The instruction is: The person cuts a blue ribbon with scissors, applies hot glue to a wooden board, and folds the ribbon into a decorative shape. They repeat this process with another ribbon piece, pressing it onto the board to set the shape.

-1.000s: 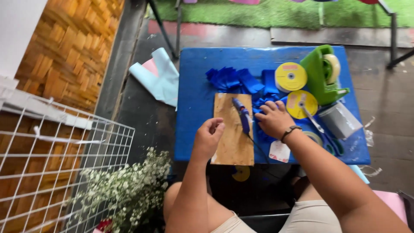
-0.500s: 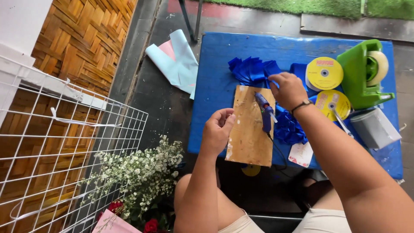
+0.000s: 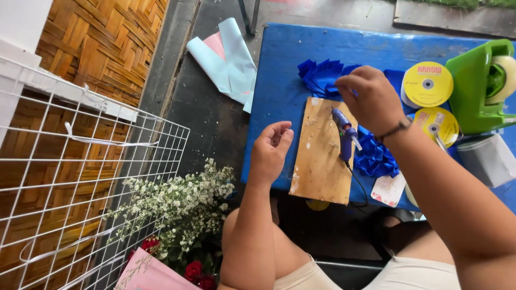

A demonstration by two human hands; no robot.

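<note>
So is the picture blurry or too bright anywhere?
Head view: mostly sharp in soft daylight, no hard shadows; the right hand looks slightly smeared over the blue ribbon pieces; the white tape roll in the green dispenser is very bright; the wire grid bends near the edge, a wide-lens effect.

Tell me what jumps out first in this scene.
The bright blue table stands out, with a wooden board and a purple glue gun lying on it. The right hand reaches over blue ribbon pieces; the left hand hovers open at the table's edge. White flowers sit on the floor.
</note>
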